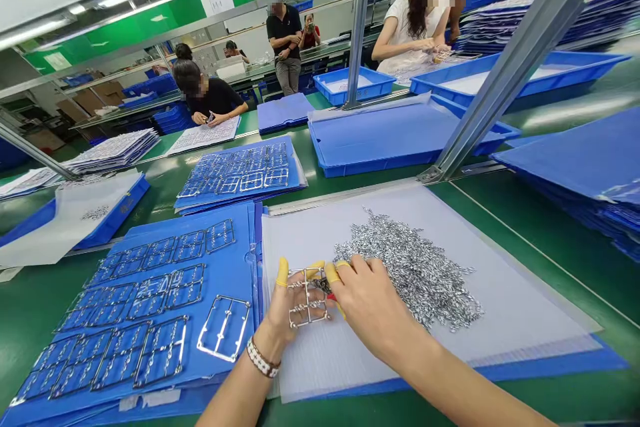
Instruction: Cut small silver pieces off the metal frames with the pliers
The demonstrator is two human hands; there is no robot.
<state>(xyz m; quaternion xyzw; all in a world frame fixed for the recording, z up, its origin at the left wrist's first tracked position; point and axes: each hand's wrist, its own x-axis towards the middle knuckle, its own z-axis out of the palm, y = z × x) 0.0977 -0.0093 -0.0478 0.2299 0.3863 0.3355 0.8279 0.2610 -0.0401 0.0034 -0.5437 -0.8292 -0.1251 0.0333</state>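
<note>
My left hand (281, 310), with yellow finger cots, grips a silver metal lattice frame (307, 297) above a white plastic sheet (320, 360). My right hand (365, 300), also wearing yellow cots, closes on small cutters (324, 287) at the frame's edge; their red grip barely shows beneath my fingers. A heap of small silver metal pieces (405, 273) lies on the sheet just right of my right hand. To the left, several metal frames lie on a blue plastic folder (235, 267), and the nearest one (223, 328) is close to my left hand.
The green workbench (540, 373) runs under everything. Blue trays and stacked blue folders stand ahead and right, among grey steel uprights. Several co-workers are at the benches beyond, one seated handling a sheet, another handling small items. Another stack of frames lies ahead.
</note>
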